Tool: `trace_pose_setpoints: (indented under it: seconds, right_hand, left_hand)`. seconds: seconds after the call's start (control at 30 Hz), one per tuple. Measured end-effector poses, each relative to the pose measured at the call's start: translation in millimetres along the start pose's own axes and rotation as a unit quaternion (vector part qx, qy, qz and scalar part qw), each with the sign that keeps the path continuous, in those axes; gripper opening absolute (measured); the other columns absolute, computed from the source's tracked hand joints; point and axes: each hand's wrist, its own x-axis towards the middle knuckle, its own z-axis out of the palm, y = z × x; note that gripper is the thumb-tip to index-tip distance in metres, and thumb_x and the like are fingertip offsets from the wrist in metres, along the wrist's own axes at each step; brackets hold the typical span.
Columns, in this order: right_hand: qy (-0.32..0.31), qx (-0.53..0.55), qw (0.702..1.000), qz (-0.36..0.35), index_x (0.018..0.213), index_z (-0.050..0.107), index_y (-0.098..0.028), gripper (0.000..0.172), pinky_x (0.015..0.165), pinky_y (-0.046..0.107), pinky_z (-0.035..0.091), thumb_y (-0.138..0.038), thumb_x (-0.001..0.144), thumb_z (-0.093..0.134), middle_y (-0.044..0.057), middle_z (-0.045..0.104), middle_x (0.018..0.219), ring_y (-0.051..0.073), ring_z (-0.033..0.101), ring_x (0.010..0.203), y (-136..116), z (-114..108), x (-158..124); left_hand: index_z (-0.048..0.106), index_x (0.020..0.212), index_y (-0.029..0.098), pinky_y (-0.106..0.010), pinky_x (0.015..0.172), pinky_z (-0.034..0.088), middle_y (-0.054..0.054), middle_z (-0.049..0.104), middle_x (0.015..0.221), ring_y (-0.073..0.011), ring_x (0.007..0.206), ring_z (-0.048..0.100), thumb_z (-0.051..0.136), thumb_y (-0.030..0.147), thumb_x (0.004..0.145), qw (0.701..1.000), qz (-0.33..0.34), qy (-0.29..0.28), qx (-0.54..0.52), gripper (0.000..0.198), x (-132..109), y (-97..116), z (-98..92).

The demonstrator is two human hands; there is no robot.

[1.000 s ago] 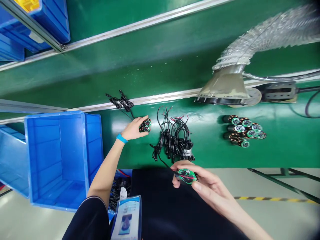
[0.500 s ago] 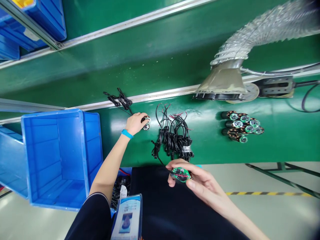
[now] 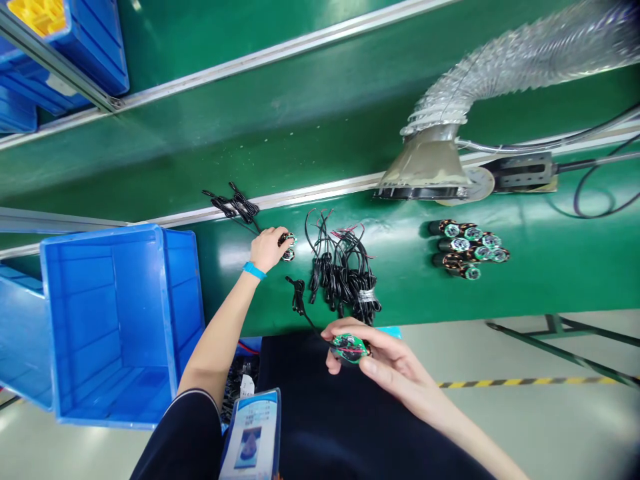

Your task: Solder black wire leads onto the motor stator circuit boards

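Observation:
My right hand (image 3: pixel 385 357) is closed around a motor stator with a round green circuit board (image 3: pixel 350 348), held above the bench's front edge with the board facing up. A black cable runs from it to a small tied bundle (image 3: pixel 297 297) on the bench. Over on the left, my left hand (image 3: pixel 270 249) curls its fingers round one of two similar motor stators (image 3: pixel 287 255) standing on the bench; its fingertips are partly hidden. Between the hands lie several coiled black cables (image 3: pixel 345 277) with bare red and black wire ends.
Several motor stators (image 3: pixel 467 247) stand grouped on the right of the green bench (image 3: pixel 410 293). Behind them are a fume hood (image 3: pixel 425 163) with a clear hose and a black metal holder (image 3: pixel 523 173). More cables (image 3: pixel 233 203) lie at the back. A blue bin (image 3: pixel 110 320) is left.
The tied cable bundle has moved left, away from the other cables. My right hand has shifted slightly left with its stator. The left hand remains on the stators; the whole view has shifted a little.

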Motion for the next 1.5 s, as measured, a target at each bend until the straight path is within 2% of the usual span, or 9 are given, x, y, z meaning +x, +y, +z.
trace_pose_setpoints:
  seconds: [0.2, 0.3, 0.43, 0.63, 0.7, 0.87, 1.13, 1.43, 1.5]
  right_hand:
    - [0.0, -0.006, 1.0, -0.017, 0.142, 0.061, -0.036, 0.039, 0.098, 0.028, 0.057, -0.025, 0.108, 0.048, 0.01, 0.056, 0.135, 0.013, 0.07, 0.102, 1, 3, -1]
    - [0.006, -0.007, 1.0, -0.026, 0.142, 0.062, -0.035, 0.038, 0.097, 0.027, 0.057, -0.025, 0.108, 0.048, 0.01, 0.058, 0.134, 0.013, 0.07, 0.101, 1, 6, -3]
    - [0.017, -0.016, 1.0, -0.002, 0.137, 0.065, -0.031, 0.034, 0.096, 0.025, 0.058, -0.027, 0.107, 0.05, 0.011, 0.06, 0.133, 0.012, 0.071, 0.098, 0, 9, -7]
    - [0.019, -0.022, 1.0, 0.012, 0.135, 0.067, -0.03, 0.032, 0.094, 0.022, 0.058, -0.03, 0.107, 0.052, 0.009, 0.062, 0.124, 0.012, 0.072, 0.095, 1, 14, -9]
    - [0.015, -0.029, 0.999, 0.012, 0.135, 0.066, -0.031, 0.032, 0.094, 0.021, 0.057, -0.03, 0.107, 0.051, 0.008, 0.062, 0.125, 0.011, 0.072, 0.095, 2, 16, -10]
    - [0.01, -0.036, 0.999, 0.019, 0.138, 0.065, -0.031, 0.034, 0.095, 0.022, 0.057, -0.03, 0.107, 0.05, 0.009, 0.062, 0.128, 0.012, 0.071, 0.096, 6, 17, -12]
    - [0.001, -0.024, 1.0, 0.016, 0.139, 0.065, -0.03, 0.035, 0.095, 0.024, 0.057, -0.03, 0.107, 0.05, 0.01, 0.062, 0.126, 0.013, 0.07, 0.098, 8, 22, -8]
    - [0.016, 0.002, 1.0, 0.026, 0.14, 0.064, -0.031, 0.036, 0.096, 0.027, 0.055, -0.033, 0.107, 0.05, 0.009, 0.061, 0.127, 0.013, 0.07, 0.097, 20, 20, -10]
    - [0.025, 0.018, 0.999, 0.037, 0.141, 0.063, -0.03, 0.036, 0.096, 0.03, 0.055, -0.035, 0.107, 0.05, 0.01, 0.061, 0.13, 0.014, 0.069, 0.098, 26, 18, -13]
  left_hand:
    - [0.071, 0.122, 0.022, -0.035, 0.092, 0.046, -0.007, 0.068, 0.115, -0.0237, 0.112, 0.061, 0.062, 0.043, 0.101, 0.998, -0.006, -0.014, -0.057, 0.031, 2, -2, -1.9]
    - [0.07, 0.131, 0.019, -0.036, 0.103, 0.048, -0.008, 0.065, 0.13, -0.0239, 0.122, 0.059, 0.048, 0.04, 0.106, 0.99, 0.001, -0.06, -0.13, 0.039, 5, -9, -12.7]
    - [0.046, 0.159, 0.023, -0.025, 0.079, 0.059, -0.008, 0.046, 0.159, -0.0239, 0.138, 0.053, 0.028, 0.041, 0.107, 0.95, 0.005, -0.17, -0.263, 0.058, 7, -26, -32.2]
    - [0.031, 0.165, 0.021, -0.024, 0.085, 0.062, -0.012, 0.04, 0.161, -0.0216, 0.152, 0.039, 0.038, 0.006, 0.077, 0.903, 0.018, -0.257, -0.343, 0.09, 12, -47, -35.6]
    - [0.033, 0.163, 0.019, -0.024, 0.082, 0.063, -0.013, 0.039, 0.162, -0.0218, 0.152, 0.038, 0.038, 0.002, 0.072, 0.899, 0.023, -0.259, -0.351, 0.094, 14, -51, -30.3]
    - [0.039, 0.161, 0.019, -0.024, 0.078, 0.063, -0.016, 0.044, 0.158, -0.0257, 0.15, 0.042, 0.04, 0.004, 0.084, 0.905, 0.026, -0.224, -0.361, 0.078, 13, -53, -19.7]
    - [0.051, 0.152, 0.012, -0.022, 0.072, 0.064, -0.016, 0.05, 0.153, -0.0262, 0.145, 0.048, 0.039, 0.002, 0.088, 0.917, 0.011, -0.176, -0.358, 0.066, 5, -46, -18.6]
    - [0.05, 0.153, 0.012, -0.022, 0.076, 0.063, -0.012, 0.049, 0.155, -0.0222, 0.144, 0.05, 0.035, 0.001, 0.088, 0.939, 0.036, -0.168, -0.297, 0.068, 6, -47, -15.2]
    - [0.053, 0.151, 0.011, -0.024, 0.086, 0.063, -0.011, 0.05, 0.154, -0.0208, 0.141, 0.052, 0.035, 0.0, 0.086, 0.953, 0.053, -0.153, -0.255, 0.068, 5, -46, -17.3]
